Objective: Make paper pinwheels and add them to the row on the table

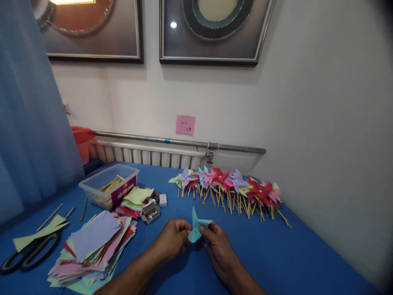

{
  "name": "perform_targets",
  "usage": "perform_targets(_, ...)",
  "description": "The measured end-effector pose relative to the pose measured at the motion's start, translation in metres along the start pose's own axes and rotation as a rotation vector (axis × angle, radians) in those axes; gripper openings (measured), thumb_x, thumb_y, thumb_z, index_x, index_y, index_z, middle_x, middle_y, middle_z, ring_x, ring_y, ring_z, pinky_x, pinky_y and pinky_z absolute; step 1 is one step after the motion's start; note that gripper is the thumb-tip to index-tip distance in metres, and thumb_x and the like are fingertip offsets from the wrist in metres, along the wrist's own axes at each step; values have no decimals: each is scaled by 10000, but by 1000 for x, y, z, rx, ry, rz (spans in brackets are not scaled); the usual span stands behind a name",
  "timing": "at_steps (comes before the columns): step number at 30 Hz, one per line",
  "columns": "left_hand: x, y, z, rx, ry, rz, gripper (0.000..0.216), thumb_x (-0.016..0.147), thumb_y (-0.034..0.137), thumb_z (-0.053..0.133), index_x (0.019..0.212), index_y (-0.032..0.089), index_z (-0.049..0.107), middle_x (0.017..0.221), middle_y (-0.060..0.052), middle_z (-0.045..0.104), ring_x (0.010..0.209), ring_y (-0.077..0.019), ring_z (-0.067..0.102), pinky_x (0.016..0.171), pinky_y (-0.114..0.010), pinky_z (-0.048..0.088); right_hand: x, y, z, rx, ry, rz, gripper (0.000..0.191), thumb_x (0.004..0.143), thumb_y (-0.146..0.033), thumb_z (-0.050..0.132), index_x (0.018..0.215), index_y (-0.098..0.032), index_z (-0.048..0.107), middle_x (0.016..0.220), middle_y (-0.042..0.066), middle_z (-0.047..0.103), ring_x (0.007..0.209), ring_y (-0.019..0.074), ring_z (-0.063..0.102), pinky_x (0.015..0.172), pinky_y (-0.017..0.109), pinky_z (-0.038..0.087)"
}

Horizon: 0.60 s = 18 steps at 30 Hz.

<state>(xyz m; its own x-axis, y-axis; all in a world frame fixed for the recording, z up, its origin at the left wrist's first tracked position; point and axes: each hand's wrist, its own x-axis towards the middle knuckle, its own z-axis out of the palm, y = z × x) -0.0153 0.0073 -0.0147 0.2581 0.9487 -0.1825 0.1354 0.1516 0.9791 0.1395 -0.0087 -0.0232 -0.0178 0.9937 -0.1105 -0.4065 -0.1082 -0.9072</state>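
Note:
A light-blue paper pinwheel (195, 230), its blades folded toward the centre, is held up over the blue tablecloth between my two hands. My right hand (219, 241) grips it, the thumb pressed near its middle. On the other side, my left hand (175, 237) has its fingers closed at the pinwheel's left edge; whether a small part sits between them is hidden. No stick shows on this pinwheel. Left of my hands, a small open box of metal pins (150, 214) stands beside a stack of small coloured papers (137, 196).
Finished pinwheels (221, 180) on sticks lie in a row at the back right. A clear plastic box (101, 184) holds wooden sticks. Cut paper squares (95, 241) are piled at front left, beside black-handled scissors (39, 250) under pale green paper strips (43, 232).

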Motion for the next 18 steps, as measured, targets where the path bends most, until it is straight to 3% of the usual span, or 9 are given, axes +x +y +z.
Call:
perform_targets(8,1,-3,1,43,1,79,198,713,368,592,728,171,600,524,53,518,400,-85,412,432,-229,306,3,6,-4,-8,-32,0,292,651,-351,861,791,-174,675,644,-12,658,593,158,572,605,282,416)
perform_targets(18,3,-7,-2,50,-23,58,215,740,390,616,722,179,581,522,50,545,375,-81,413,412,-229,271,1,4,-3,-9,-2,4,303,630,-339,865,815,-170,694,678,-8,680,642,166,593,643,281,436)
